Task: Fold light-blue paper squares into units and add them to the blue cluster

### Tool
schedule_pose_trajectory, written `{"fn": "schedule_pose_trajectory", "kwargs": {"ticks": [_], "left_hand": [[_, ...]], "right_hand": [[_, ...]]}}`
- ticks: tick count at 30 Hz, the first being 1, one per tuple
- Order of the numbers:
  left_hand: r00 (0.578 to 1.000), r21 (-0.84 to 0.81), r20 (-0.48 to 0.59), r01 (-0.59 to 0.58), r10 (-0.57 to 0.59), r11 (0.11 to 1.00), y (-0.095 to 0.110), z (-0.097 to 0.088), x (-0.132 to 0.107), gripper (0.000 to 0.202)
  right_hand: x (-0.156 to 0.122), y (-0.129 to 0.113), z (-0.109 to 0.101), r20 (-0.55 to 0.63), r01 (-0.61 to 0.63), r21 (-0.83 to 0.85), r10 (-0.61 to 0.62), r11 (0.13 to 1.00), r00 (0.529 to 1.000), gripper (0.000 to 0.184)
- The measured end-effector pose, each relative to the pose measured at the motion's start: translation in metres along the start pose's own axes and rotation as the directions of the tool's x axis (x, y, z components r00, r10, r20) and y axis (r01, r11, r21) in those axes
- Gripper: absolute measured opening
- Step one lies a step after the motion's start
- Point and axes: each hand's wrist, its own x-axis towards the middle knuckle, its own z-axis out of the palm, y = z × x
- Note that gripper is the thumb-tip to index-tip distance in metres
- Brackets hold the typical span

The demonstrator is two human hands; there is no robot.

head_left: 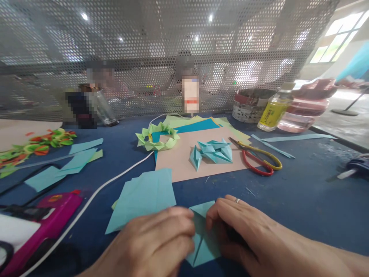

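Both my hands press on a small light-blue paper piece (203, 246) at the near edge of the blue table (302, 200). My left hand (152, 242) curls over its left side, fingertips pinching the fold. My right hand (245, 231), a ring on one finger, pinches the paper's right side. The paper shows a pointed top and a crease down its middle. A stack of light-blue paper squares (144, 198) lies just left of my hands.
Folded blue paper units (213, 152) rest on a beige sheet (184, 157), beside a green paper ring (157, 139) and red-and-yellow scissors (259, 159). A pink glue gun (43, 219) and white cable (95, 196) sit left. Bottles and jars (273, 109) stand by a perforated metal screen (173, 46).
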Motion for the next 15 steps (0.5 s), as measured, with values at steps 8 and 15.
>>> {"fn": "schedule_pose_trajectory", "kwargs": {"ticks": [8, 15], "left_hand": [[0.973, 0.062, 0.228, 0.019, -0.032, 0.998, -0.013, -0.021, 0.008, 0.046], [0.971, -0.001, 0.239, 0.003, -0.003, 1.0, -0.018, -0.017, 0.007, 0.037]], "right_hand": [[-0.003, 0.006, 0.005, -0.099, 0.128, 0.014, -0.126, 0.992, 0.987, 0.036], [-0.011, 0.0, 0.009, -0.185, 0.132, -0.069, -0.143, 0.989, 0.972, 0.038]]}}
